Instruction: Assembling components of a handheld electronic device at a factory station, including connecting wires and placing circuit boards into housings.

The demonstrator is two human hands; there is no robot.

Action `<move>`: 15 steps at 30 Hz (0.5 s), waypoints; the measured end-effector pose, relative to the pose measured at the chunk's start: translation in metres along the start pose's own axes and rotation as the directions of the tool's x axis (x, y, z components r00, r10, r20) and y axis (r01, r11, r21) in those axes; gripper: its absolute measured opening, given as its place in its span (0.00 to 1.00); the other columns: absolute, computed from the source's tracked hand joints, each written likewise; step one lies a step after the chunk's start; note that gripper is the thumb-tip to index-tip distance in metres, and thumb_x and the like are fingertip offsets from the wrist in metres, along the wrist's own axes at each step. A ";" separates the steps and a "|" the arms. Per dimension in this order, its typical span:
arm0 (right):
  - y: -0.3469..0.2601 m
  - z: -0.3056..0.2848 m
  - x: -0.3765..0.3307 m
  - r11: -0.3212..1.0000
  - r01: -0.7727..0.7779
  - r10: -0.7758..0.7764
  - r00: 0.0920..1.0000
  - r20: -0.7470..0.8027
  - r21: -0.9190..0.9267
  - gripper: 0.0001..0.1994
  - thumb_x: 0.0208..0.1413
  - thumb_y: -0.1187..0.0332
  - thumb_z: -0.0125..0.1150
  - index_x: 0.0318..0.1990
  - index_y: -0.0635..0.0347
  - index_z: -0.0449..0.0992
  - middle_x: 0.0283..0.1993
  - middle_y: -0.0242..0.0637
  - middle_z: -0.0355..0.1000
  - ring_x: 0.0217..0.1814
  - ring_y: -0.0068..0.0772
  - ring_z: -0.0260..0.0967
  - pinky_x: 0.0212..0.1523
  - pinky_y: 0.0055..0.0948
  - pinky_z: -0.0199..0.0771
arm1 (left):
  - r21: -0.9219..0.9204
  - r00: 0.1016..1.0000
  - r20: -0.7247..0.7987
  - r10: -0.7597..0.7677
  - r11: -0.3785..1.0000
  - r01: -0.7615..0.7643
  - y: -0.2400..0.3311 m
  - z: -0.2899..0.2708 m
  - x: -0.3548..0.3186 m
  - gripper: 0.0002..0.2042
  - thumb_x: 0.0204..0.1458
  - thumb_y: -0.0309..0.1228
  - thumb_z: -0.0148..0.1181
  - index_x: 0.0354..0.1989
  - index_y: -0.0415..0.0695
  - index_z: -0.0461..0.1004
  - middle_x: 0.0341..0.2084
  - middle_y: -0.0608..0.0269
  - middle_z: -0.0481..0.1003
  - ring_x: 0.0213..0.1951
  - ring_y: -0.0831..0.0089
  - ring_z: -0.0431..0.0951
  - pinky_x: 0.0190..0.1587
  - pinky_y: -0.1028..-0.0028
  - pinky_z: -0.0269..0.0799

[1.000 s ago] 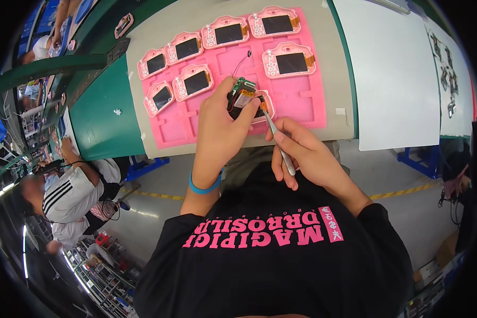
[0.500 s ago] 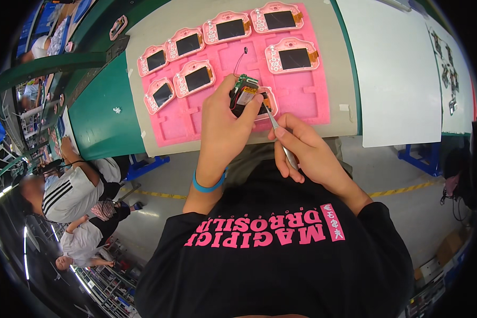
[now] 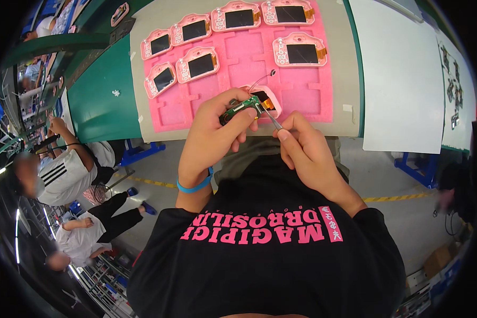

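Note:
My left hand is closed on a green circuit board, now tilted edge-up. A thin wire rises from the board to a small black part. Just beyond and to the right lies a pink casing with a dark screen and an orange ribbon cable, partly hidden by the board and fingers. My right hand pinches metal tweezers, their tips at the board's right end beside the ribbon cable. Whether the tips grip anything is too small to tell.
A pink foam tray on the bench holds several pink casings with screens. To the right lies a white sheet, with small dark parts beyond it. Other people sit at the left, away from my hands.
My left hand has turned the board from showing its face to a tilted edge and lowered it slightly. The wired black part has swung right. The tweezers' tips remain near the ribbon cable.

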State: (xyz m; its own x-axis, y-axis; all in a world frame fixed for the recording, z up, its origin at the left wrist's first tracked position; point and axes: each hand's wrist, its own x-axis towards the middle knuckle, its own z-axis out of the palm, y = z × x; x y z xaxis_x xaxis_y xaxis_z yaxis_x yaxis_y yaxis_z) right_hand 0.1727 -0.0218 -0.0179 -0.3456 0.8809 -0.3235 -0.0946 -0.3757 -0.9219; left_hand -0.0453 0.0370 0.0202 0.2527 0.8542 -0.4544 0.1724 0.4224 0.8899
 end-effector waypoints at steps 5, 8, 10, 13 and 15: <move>0.000 0.001 -0.002 0.984 0.030 -0.041 0.997 -0.062 -0.178 0.02 0.75 0.72 0.52 0.46 0.58 0.68 0.22 0.28 0.67 0.21 0.22 0.59 0.26 0.24 0.57 | -0.028 1.000 0.006 0.003 1.000 -0.003 0.001 0.007 0.000 0.07 0.65 0.24 0.60 0.49 0.38 0.78 0.27 0.62 0.80 0.21 0.83 0.70 0.20 0.84 0.64; 0.000 0.000 -0.004 0.964 0.049 -0.075 0.993 -0.089 -0.262 0.03 0.74 0.71 0.55 0.45 0.57 0.69 0.21 0.29 0.69 0.21 0.26 0.61 0.27 0.28 0.59 | -0.032 1.000 -0.005 -0.004 0.999 0.003 0.002 0.010 -0.001 0.07 0.65 0.24 0.60 0.48 0.38 0.78 0.27 0.62 0.80 0.21 0.83 0.70 0.20 0.84 0.64; 0.000 -0.002 -0.005 0.964 0.054 -0.074 0.995 -0.066 -0.261 0.03 0.74 0.71 0.55 0.45 0.57 0.68 0.21 0.29 0.69 0.20 0.26 0.61 0.27 0.28 0.59 | -0.025 1.000 -0.006 0.004 1.000 -0.004 -0.001 0.010 0.000 0.06 0.65 0.24 0.60 0.48 0.39 0.78 0.27 0.62 0.80 0.21 0.83 0.70 0.20 0.84 0.64; 0.000 -0.004 -0.005 0.964 0.061 -0.074 0.996 -0.041 -0.259 0.03 0.74 0.71 0.54 0.45 0.57 0.68 0.20 0.28 0.68 0.20 0.26 0.60 0.27 0.29 0.60 | -0.017 1.000 -0.008 0.013 1.000 -0.013 -0.005 0.011 0.001 0.06 0.65 0.24 0.61 0.48 0.39 0.78 0.27 0.62 0.80 0.21 0.83 0.70 0.20 0.84 0.64; 0.001 -0.005 -0.005 0.981 0.024 -0.032 0.999 -0.039 -0.193 0.03 0.75 0.70 0.54 0.45 0.57 0.68 0.20 0.28 0.68 0.20 0.26 0.60 0.27 0.29 0.60 | -0.022 1.000 -0.002 0.014 1.000 -0.014 -0.006 0.012 0.002 0.06 0.65 0.24 0.61 0.48 0.39 0.78 0.26 0.62 0.80 0.21 0.84 0.70 0.20 0.84 0.64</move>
State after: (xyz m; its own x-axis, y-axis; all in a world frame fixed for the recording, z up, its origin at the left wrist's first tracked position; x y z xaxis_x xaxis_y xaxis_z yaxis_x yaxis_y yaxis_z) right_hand 0.1792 -0.0249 -0.0185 -0.3056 0.9030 -0.3020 0.0792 -0.2919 -0.9532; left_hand -0.0347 0.0331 0.0137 0.2532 0.8608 -0.4415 0.1480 0.4166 0.8970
